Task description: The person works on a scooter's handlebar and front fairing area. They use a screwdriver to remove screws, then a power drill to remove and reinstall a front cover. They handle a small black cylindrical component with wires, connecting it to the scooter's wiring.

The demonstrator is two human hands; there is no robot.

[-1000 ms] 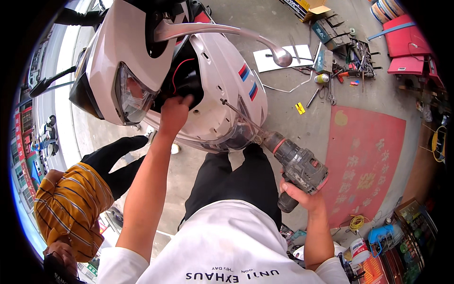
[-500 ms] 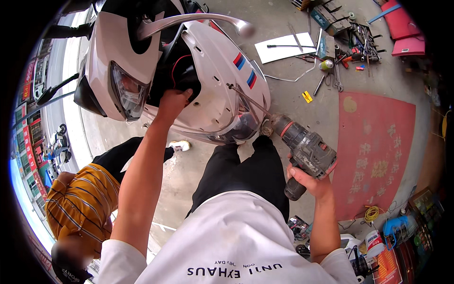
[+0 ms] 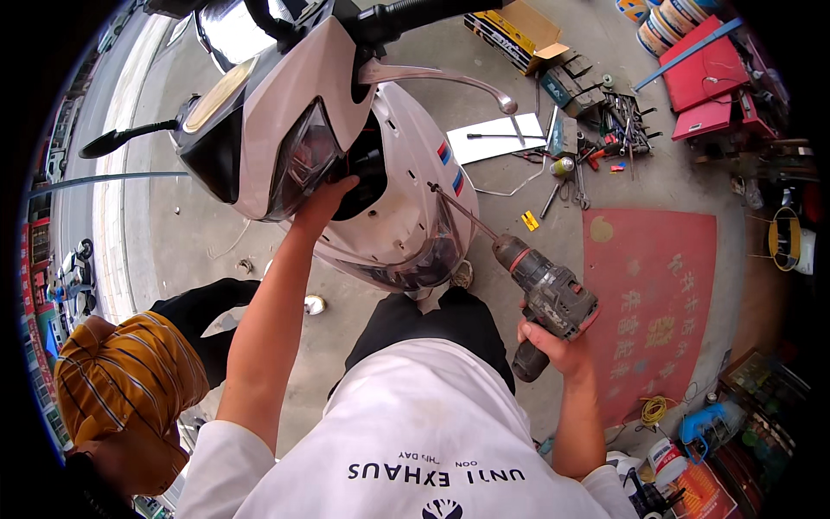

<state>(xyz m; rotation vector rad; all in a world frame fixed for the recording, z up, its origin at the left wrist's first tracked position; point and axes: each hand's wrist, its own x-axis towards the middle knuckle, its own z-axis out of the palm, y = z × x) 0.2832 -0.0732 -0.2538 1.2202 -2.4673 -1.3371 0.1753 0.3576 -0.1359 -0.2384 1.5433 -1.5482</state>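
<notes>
Upper left of centre stands a white scooter front with a clear headlight [image 3: 304, 164] and a white lower body panel [image 3: 406, 164]. My left hand [image 3: 324, 203] is closed at the headlight's lower edge, beside the dark opening in the panel. Its thumb shows; the other fingers are mostly hidden, and what they hold is unclear. My right hand [image 3: 562, 342] grips the handle of a worn grey-black cordless drill [image 3: 553, 290]. The long thin bit [image 3: 467, 212] points up and left, its small dark tip over the body panel near the striped decal.
A brake lever [image 3: 441, 76] juts over the panel. Scattered tools [image 3: 622, 125] and a white board [image 3: 493, 138] lie on the floor beyond. A red mat [image 3: 644, 294] is to the right. At left a person in a striped yellow shirt [image 3: 130, 372] is close by.
The headlight and handlebar have swung right, narrowing the gap beside the body panel; my left hand stays at that gap. The whole view has shifted. The drill is still in my right hand.
</notes>
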